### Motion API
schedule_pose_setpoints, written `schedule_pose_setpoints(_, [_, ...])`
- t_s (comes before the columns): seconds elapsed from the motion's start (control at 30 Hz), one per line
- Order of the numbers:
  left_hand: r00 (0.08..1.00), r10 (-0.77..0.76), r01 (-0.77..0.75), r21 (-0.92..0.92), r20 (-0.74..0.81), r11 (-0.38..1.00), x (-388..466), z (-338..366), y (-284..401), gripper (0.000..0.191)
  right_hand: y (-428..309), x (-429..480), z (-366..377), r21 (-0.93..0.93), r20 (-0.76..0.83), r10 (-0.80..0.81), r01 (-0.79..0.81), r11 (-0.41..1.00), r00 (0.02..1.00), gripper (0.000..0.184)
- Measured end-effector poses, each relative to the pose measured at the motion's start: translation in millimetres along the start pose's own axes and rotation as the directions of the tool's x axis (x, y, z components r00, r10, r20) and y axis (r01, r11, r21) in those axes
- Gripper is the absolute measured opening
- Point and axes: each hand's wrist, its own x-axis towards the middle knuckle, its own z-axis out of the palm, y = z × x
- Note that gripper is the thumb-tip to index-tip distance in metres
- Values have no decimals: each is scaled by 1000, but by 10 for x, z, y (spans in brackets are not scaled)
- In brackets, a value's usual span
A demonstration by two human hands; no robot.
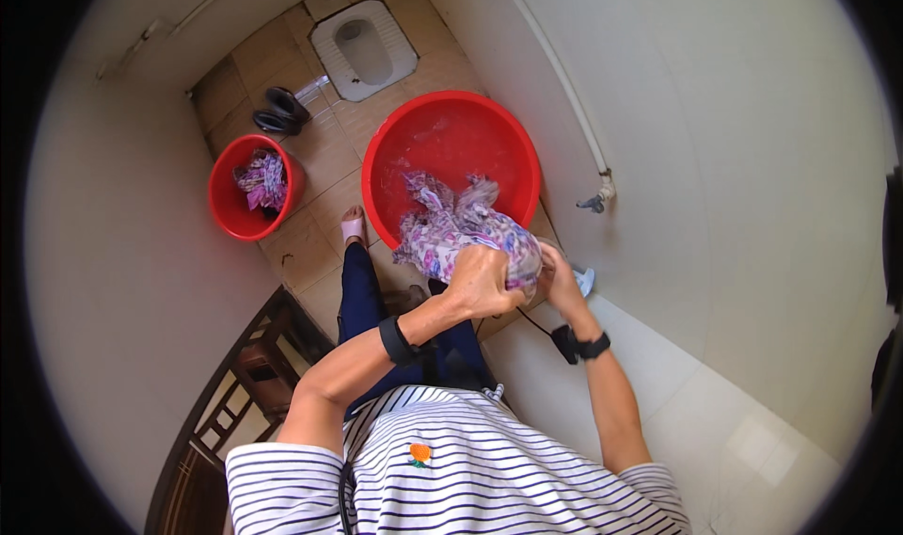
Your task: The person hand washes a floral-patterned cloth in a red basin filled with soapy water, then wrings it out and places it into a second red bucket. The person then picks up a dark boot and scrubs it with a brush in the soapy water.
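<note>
A wet floral garment in purple, pink and white hangs over the near rim of a large round red plastic basin. My left hand is closed on the bunched cloth, its fingers partly hidden by the back of the hand. At the right end of the bundle is my right hand, slightly blurred and at the cloth's edge; whether its fingers grip the fabric cannot be told. The basin holds some water under the cloth. Both wrists wear black bands.
A red bucket with floral cloth stands at the left, near black rubber boots. Beyond is a squat toilet. A tap on a white pipe juts from the right wall. Dark wooden furniture is at lower left.
</note>
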Motion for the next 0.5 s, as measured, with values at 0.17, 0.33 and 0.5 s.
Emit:
schedule_pose_setpoints(0.17, [972, 178, -171, -55, 155, 984, 1, -67, 256, 31, -258, -594, 283, -552, 183, -507, 515, 656, 842, 117])
schedule_pose_setpoints(0.33, [903, 358, -328, -159, 236, 931, 40, -264, 700, 25, -899, -781, 248, -556, 293, -602, 644, 525, 743, 90])
schedule_pose_setpoints(0.5, [829, 544, -457, -407, 127, 791, 127, -580, 1300, 23, -1384, -1211, 148, -486, 312, -657, 710, 510, 686, 42])
